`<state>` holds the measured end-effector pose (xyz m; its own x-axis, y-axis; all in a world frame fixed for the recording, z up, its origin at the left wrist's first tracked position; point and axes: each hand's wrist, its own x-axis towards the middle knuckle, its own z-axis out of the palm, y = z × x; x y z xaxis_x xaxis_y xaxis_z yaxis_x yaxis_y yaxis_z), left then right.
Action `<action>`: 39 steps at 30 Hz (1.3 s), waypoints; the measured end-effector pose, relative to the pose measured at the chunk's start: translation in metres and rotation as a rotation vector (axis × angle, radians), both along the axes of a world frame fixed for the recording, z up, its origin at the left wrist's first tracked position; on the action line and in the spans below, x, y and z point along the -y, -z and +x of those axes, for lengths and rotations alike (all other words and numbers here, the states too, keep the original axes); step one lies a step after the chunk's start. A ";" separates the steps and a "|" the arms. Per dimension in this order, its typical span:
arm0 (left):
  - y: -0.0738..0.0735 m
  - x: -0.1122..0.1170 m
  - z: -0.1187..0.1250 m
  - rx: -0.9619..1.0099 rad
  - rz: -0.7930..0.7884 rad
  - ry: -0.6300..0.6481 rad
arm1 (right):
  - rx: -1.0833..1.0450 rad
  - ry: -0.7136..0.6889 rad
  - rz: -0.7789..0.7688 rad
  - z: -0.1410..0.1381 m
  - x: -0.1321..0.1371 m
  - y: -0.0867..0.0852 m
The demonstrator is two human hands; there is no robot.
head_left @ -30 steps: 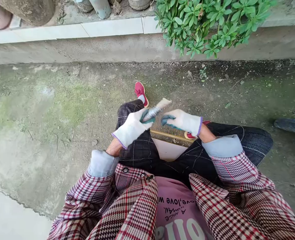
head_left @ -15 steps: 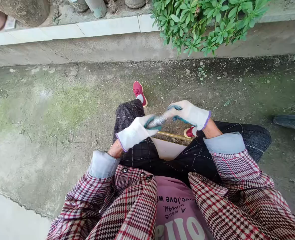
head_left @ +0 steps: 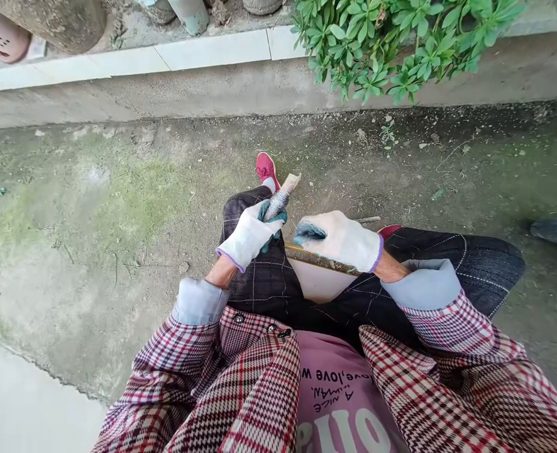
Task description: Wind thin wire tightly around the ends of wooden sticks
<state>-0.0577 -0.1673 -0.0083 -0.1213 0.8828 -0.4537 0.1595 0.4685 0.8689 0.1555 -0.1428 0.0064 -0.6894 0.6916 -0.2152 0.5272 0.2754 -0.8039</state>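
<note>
My left hand [head_left: 253, 233], in a white glove with teal palm and fingers, is closed around a wooden stick wound with silvery wire [head_left: 277, 202]. The bare, pale end of the stick points up and away from me. To its right is my right hand [head_left: 342, 239], in a matching glove, apart from the stick. Its fingers are pressed together, and whatever they may hold is too small or hidden to make out. A thin pale rod [head_left: 369, 219] shows just behind the right glove; I cannot tell if it is held.
Between my legs is a white board [head_left: 320, 281] with a yellowish-brown edge. Ahead runs a low concrete ledge topped with white tiles [head_left: 217, 51], bearing pots and a leafy green shrub [head_left: 396, 44]. A dark object [head_left: 556, 231] lies on the ground at right.
My hands have drawn apart. The wire-wound stick has swung from pointing right, towards my right hand, to pointing up and away. My right hand has moved down and left.
</note>
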 end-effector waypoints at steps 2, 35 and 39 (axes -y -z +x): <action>0.001 0.000 0.001 -0.100 0.072 0.062 | -0.025 0.004 0.014 0.000 0.001 -0.002; -0.043 0.009 0.002 0.735 0.151 0.016 | -0.309 0.208 0.081 0.011 0.005 -0.009; -0.042 0.010 0.007 0.733 0.153 -0.017 | -0.284 0.116 0.211 0.011 0.008 -0.005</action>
<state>-0.0504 -0.1770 0.0339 0.1507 0.9432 -0.2962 -0.4913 0.3315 0.8054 0.1661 -0.1511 0.0112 -0.6158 0.7773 0.1286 0.3288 0.4019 -0.8546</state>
